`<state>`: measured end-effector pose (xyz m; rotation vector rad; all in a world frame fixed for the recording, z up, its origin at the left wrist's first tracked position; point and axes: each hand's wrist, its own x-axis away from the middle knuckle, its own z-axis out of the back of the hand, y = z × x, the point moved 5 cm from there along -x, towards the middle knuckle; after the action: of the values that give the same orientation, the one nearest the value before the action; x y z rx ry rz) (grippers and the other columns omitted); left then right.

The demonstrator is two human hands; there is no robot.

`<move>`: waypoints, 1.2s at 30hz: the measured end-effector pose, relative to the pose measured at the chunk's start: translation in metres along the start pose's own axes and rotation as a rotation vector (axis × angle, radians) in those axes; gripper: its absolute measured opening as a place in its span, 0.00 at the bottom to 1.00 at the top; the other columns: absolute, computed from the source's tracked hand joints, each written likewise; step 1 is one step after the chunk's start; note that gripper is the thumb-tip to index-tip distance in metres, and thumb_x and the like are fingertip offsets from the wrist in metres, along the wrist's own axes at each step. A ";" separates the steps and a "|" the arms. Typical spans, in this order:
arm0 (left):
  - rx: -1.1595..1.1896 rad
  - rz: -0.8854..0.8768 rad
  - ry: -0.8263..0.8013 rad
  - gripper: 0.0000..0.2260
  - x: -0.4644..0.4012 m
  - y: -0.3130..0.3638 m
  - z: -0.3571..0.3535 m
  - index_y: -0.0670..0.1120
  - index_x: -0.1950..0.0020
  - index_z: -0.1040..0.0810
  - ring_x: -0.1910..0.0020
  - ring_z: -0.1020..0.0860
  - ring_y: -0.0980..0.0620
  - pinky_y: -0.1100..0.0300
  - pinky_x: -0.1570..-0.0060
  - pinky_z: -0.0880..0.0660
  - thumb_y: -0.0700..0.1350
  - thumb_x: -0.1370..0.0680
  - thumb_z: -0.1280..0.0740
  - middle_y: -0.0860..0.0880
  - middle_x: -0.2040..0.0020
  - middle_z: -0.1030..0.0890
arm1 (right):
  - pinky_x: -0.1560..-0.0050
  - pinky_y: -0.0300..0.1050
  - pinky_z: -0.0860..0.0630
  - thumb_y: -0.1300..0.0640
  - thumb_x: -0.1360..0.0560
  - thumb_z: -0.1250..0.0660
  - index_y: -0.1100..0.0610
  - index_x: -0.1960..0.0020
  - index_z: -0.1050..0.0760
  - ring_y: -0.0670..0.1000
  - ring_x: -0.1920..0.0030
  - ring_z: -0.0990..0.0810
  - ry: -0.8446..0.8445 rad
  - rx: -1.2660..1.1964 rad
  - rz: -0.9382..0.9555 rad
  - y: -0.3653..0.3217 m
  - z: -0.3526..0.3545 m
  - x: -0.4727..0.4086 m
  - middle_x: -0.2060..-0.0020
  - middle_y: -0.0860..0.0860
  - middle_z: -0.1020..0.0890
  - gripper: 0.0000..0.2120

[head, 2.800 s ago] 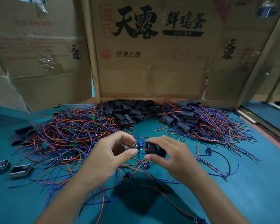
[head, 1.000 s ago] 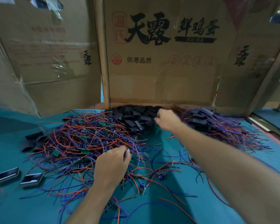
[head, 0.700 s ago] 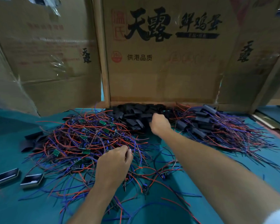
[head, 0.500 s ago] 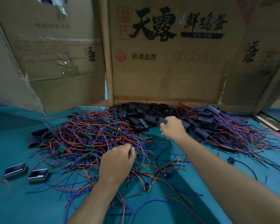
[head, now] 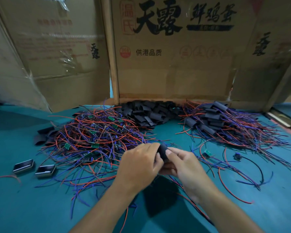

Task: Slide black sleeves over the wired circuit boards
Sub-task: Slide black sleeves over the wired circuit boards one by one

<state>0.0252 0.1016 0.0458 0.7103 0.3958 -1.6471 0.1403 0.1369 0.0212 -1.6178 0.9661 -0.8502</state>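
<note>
Sleeve [head: 163, 151] material looks thin, soft and very light, a short black tube that will flatten if squeezed, so it wants holding by its sides near the open mouth, leaving the opening free. The wired circuit boards [head: 94, 137] are small, stiff green cards on limp red and blue leads; they are probably best gripped by the card edges, since the leads would only buckle if pushed. One sleeve sits above the near middle of the table [head: 20, 207], between both hands. The right hand [head: 183, 167] pinches it, thumb on top and fingers curled beneath, wrist angled in from the near right. The left hand [head: 139, 163] comes in from the near left, its back to the camera and fingers curled toward the sleeve's left end; it appears to hold a board there, but the knuckles hide it, so what that grip holds I cannot tell for certain. Unsleeved boards lie tangled to the far left, a heap of spare sleeves [head: 149, 113] at the far middle against the cardboard box [head: 175, 64], and finished sleeved boards [head: 213, 118] at the far right. Two small dark cases [head: 34, 168] lie at the left, well apart from the hands.
</note>
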 end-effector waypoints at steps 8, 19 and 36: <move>0.009 -0.008 -0.038 0.11 0.005 0.006 0.000 0.49 0.55 0.21 0.59 0.21 0.50 0.52 0.68 0.25 0.47 0.24 0.43 0.52 0.61 0.20 | 0.64 0.40 0.21 0.59 0.20 0.38 0.65 0.49 0.19 0.50 0.66 0.21 -0.071 -0.225 -0.191 0.010 0.009 -0.003 0.59 0.60 0.17 0.12; -0.129 0.222 -0.441 0.11 -0.109 -0.162 0.005 0.45 0.39 0.21 0.42 0.23 0.44 0.51 0.42 0.27 0.40 0.19 0.37 0.44 0.41 0.19 | 0.65 0.40 0.26 0.58 0.19 0.41 0.64 0.47 0.18 0.50 0.66 0.22 -0.027 -0.298 -0.203 0.010 0.027 -0.015 0.60 0.59 0.18 0.14; -0.882 -0.193 -0.525 0.05 -0.103 -0.185 -0.021 0.51 0.45 0.21 0.47 0.19 0.50 0.55 0.54 0.26 0.45 0.20 0.33 0.52 0.48 0.18 | 0.64 0.40 0.30 0.56 0.19 0.41 0.60 0.52 0.15 0.49 0.67 0.24 -0.038 -0.202 -0.218 0.017 0.033 -0.019 0.61 0.57 0.18 0.17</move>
<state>-0.1419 0.2307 0.0731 -0.4200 0.7424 -1.5518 0.1582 0.1650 -0.0039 -1.9332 0.8818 -0.8865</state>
